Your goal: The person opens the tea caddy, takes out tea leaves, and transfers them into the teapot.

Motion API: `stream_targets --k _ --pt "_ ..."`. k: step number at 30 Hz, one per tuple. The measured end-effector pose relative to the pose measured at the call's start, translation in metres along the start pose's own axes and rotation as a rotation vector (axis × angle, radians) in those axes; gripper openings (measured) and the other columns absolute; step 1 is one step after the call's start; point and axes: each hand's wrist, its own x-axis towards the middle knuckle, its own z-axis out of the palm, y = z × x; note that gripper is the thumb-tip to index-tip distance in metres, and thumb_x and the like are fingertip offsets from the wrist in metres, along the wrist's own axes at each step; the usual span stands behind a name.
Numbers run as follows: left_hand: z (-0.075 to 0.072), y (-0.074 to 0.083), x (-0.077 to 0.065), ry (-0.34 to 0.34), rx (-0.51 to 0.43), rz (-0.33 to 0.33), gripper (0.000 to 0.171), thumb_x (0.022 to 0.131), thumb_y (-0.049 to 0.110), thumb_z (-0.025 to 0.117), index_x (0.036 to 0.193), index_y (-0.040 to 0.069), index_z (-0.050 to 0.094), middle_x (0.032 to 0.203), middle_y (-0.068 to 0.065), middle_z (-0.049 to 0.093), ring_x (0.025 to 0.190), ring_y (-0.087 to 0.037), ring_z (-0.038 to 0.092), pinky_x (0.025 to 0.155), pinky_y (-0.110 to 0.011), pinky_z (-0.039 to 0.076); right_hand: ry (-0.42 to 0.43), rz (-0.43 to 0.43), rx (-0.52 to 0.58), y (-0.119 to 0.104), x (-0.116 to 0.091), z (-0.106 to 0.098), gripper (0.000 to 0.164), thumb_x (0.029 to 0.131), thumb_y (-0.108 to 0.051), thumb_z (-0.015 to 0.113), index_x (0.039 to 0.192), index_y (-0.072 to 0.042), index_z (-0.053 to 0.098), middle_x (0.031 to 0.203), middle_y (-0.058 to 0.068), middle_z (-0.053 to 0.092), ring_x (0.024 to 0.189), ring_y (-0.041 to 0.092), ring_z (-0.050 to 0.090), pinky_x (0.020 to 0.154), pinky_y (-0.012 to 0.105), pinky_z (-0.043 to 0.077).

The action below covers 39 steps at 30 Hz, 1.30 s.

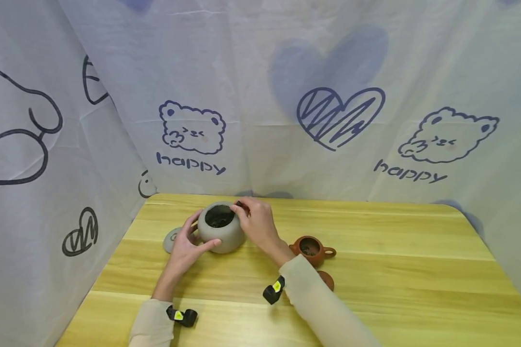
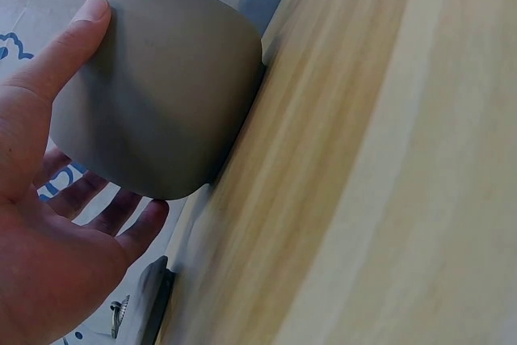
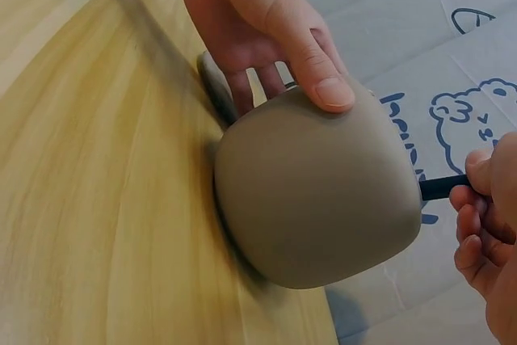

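At the mouth of the grey jar, as the head view shows me, the right grip pinches a dark handle, of which only a short piece appears. The left grip holds the jar from its left side. Inside the jar lies some dark content, too unclear to name. To the right of the jar stands a brown teapot, uncovered, with small dark pieces in it; a brown lid, partly hidden by the right sleeve, lies also rightward. Left of the jar, a grey lid rests on the surface.

From the left wrist, I find the thumb against the jar's wall and fingers round its other side.

From the right wrist, the handle's long axis points from the right grip, the nearer one, to the jar's mouth. I judge this line decisive; its far end is hidden.
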Motion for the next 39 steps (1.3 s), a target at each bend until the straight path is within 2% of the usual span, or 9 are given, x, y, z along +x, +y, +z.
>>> stream_targets --k 3,6,9,14,17,20,25,31,39 --pt "0.000 0.014 -0.004 -0.007 -0.006 -0.008 0.092 0.084 0.004 0.084 0.160 0.006 0.031 0.161 -0.020 0.034 0.144 -0.046 0.034 0.117 -0.059 0.034 -0.010 0.009 -0.008 0.000 0.001 0.000 0.009 0.096 -0.009 0.073 0.088 -0.004 0.075 0.074 0.003 0.068 0.060 0.011 0.055 0.055 0.023 0.046" --pt "0.000 0.021 -0.006 -0.013 0.001 -0.007 0.092 0.085 0.005 0.084 0.159 0.004 0.031 0.160 -0.021 0.034 0.144 -0.046 0.035 0.116 -0.059 0.035 -0.027 0.030 -0.008 -0.001 0.003 0.000 0.009 0.096 -0.010 0.073 0.089 -0.004 0.076 0.073 0.003 0.068 0.059 0.012 0.055 0.055 0.023 0.045" --pt "0.000 0.013 -0.004 -0.011 -0.003 -0.005 0.093 0.085 0.006 0.084 0.160 0.005 0.030 0.161 -0.019 0.033 0.144 -0.045 0.034 0.117 -0.059 0.034 -0.043 0.053 -0.005 -0.001 0.003 0.000 0.010 0.096 -0.010 0.073 0.088 -0.004 0.076 0.071 0.003 0.067 0.059 0.012 0.054 0.054 0.023 0.044" --pt "-0.002 -0.010 0.002 0.002 0.003 0.009 0.094 0.085 0.009 0.086 0.161 0.012 0.030 0.162 -0.013 0.034 0.145 -0.040 0.035 0.117 -0.057 0.034 -0.073 0.088 0.019 -0.001 0.002 0.005 0.013 0.097 -0.011 0.072 0.086 -0.005 0.076 0.067 0.000 0.065 0.057 0.010 0.052 0.054 0.023 0.044" --pt "-0.003 -0.015 0.003 0.001 0.004 0.021 0.094 0.085 0.012 0.086 0.161 0.013 0.031 0.162 -0.011 0.034 0.145 -0.038 0.036 0.117 -0.056 0.036 -0.081 0.125 0.037 -0.001 0.001 0.008 0.013 0.097 -0.011 0.072 0.085 -0.006 0.076 0.067 -0.001 0.065 0.057 0.010 0.053 0.055 0.023 0.045" --pt "-0.004 -0.015 0.003 0.000 0.000 0.028 0.094 0.084 0.012 0.087 0.161 0.013 0.031 0.161 -0.011 0.035 0.145 -0.038 0.037 0.116 -0.056 0.036 -0.080 0.188 0.059 -0.002 0.000 0.010 0.014 0.097 -0.013 0.072 0.086 -0.006 0.077 0.068 -0.001 0.065 0.060 0.010 0.055 0.057 0.024 0.047" --pt "-0.003 -0.014 0.003 -0.002 0.001 0.028 0.097 0.084 0.011 0.087 0.161 0.012 0.029 0.161 -0.014 0.035 0.145 -0.039 0.037 0.116 -0.057 0.037 -0.092 0.345 0.123 -0.003 0.000 0.010 0.018 0.098 -0.018 0.072 0.087 -0.005 0.077 0.069 -0.004 0.065 0.064 0.009 0.059 0.060 0.023 0.049" --pt "-0.002 -0.014 0.004 0.001 0.005 0.022 0.095 0.083 0.013 0.088 0.160 0.014 0.032 0.160 -0.011 0.037 0.145 -0.038 0.037 0.116 -0.055 0.037 -0.078 0.496 0.211 -0.002 0.001 0.011 0.020 0.096 -0.019 0.074 0.086 -0.003 0.078 0.067 -0.003 0.068 0.063 0.009 0.063 0.054 0.022 0.046" --pt "-0.002 -0.016 0.005 0.001 0.025 0.028 0.097 0.083 0.018 0.089 0.161 0.013 0.032 0.160 -0.009 0.037 0.145 -0.037 0.038 0.116 -0.054 0.038 -0.026 0.598 0.266 -0.003 0.001 0.010 0.016 0.095 -0.020 0.075 0.088 -0.007 0.080 0.070 0.000 0.072 0.065 0.009 0.068 0.058 0.023 0.052"
